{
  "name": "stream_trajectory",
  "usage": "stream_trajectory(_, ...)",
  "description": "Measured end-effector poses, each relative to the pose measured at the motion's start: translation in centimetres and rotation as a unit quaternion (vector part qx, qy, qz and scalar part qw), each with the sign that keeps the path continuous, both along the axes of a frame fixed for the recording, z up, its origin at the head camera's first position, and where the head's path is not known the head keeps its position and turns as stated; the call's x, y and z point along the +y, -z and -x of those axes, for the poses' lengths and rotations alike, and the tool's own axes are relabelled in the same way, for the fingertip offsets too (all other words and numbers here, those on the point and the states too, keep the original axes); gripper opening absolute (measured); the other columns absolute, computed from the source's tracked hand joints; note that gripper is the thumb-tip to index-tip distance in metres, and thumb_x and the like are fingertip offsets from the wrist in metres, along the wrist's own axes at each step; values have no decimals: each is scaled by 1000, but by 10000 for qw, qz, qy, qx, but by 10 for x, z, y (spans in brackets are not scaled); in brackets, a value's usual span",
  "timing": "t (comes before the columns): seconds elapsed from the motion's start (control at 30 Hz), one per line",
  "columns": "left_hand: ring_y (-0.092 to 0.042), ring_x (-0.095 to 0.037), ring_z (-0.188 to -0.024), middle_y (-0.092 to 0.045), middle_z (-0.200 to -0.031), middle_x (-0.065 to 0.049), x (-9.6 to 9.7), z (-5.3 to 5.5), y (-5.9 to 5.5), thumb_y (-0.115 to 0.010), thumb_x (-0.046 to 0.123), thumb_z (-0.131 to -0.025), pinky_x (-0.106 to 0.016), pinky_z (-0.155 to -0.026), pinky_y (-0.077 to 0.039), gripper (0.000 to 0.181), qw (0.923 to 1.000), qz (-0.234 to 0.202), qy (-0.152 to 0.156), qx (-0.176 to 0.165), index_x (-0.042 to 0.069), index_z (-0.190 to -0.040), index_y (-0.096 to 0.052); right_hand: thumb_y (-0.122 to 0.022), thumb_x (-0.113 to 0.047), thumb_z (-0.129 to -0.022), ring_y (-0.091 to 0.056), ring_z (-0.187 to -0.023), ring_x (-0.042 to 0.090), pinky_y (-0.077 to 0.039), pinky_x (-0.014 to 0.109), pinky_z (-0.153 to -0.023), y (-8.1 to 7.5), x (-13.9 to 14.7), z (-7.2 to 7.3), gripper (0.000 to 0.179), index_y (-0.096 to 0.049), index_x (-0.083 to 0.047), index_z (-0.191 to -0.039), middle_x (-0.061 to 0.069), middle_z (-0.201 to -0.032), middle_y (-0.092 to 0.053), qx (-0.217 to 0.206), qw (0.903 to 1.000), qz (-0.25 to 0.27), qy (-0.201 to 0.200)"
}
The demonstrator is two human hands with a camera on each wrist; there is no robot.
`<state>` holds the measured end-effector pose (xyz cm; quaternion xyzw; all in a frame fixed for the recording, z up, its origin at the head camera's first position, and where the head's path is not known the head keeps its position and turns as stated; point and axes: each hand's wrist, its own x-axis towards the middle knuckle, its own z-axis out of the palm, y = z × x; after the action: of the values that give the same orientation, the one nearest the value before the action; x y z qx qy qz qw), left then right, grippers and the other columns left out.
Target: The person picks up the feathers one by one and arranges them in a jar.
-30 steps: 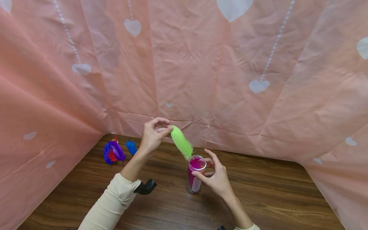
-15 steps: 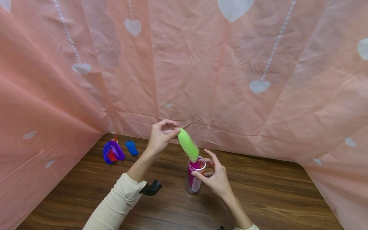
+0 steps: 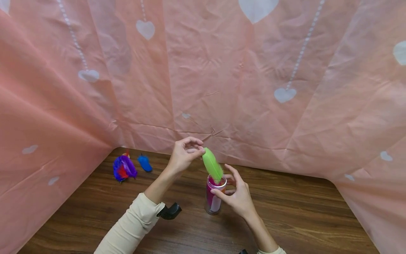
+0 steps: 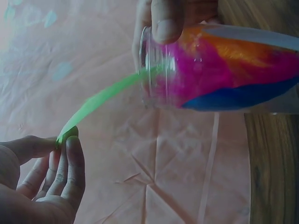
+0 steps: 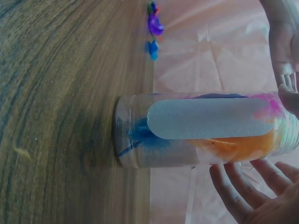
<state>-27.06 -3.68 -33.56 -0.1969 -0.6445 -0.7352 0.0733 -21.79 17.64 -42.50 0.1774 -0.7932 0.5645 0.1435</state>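
A lime-green feather (image 3: 211,163) is pinched at its upper end between the thumb and fingers of my left hand (image 3: 184,155). Its lower end dips through the mouth of a clear jar (image 4: 163,95), as the left wrist view shows. Pink, orange and blue feathers (image 4: 243,95) fill much of the jar. The jar stands upright on the table, with a pale blank label (image 5: 210,119) on its side. Around its upper part, just under the rim, my right hand (image 3: 239,197) holds it between thumb and fingers.
Several purple, blue and red feathers (image 3: 124,168) lie in a bunch at the back left of the wooden table (image 3: 298,215). Beside them is a single blue feather (image 3: 145,163). A pink cloth (image 3: 203,70) with white hearts hangs behind and along the sides.
My left hand has moved right and slightly down, bringing the green feather's lower end from beside the rim into the jar's mouth. The right hand and jar have stayed put.
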Motion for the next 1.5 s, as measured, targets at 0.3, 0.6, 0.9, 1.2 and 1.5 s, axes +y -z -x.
stream_trajectory(0.3,-69,-5,-74,-70,-83,1,6,-2,7,-70,-18,-85,-19,-73,-56,29,9994,86,207,-247,-21,-112,-59,-93,-7,-75,-74,-95,27,-62,30,-68,0,0,1,86,-48,-7,-148,13,-108,-75,-8,10000,-48,28)
stream_trajectory(0.6,-71,-8,-78,-73,-88,-3,8,-3,14,-72,-15,-85,-21,-75,-56,30,9977,278,473,-393,-14,-113,-61,-93,-6,-74,-73,-98,32,-62,29,-69,0,-1,0,87,-48,-7,-149,14,-109,-75,-32,10000,-28,26)
stream_trajectory(0.9,-70,-7,-76,-74,-91,-10,11,-6,19,-71,-18,-83,-21,-74,-57,33,9964,353,680,-372,-18,-114,-60,-93,-6,-74,-73,-99,33,-62,29,-70,0,-1,0,88,-47,-6,-149,15,-110,-75,-81,10000,-19,37)
stream_trajectory(1.2,-69,-4,-76,-67,-102,-38,15,-9,23,-71,-20,-83,-20,-73,-57,35,9946,598,804,-278,-20,-115,-58,-93,-7,-75,-73,-99,33,-63,30,-70,0,-1,0,87,-47,-6,-149,14,-110,-75,-50,10000,-44,1)
stream_trajectory(1.5,-74,-18,-79,-67,-102,-37,18,-12,27,-74,-20,-82,-18,-67,-55,31,9870,1369,824,182,-16,-110,-62,-92,-8,-78,-73,-100,33,-63,33,-69,0,0,0,84,-47,-6,-149,14,-112,-74,14,10000,-44,-76)
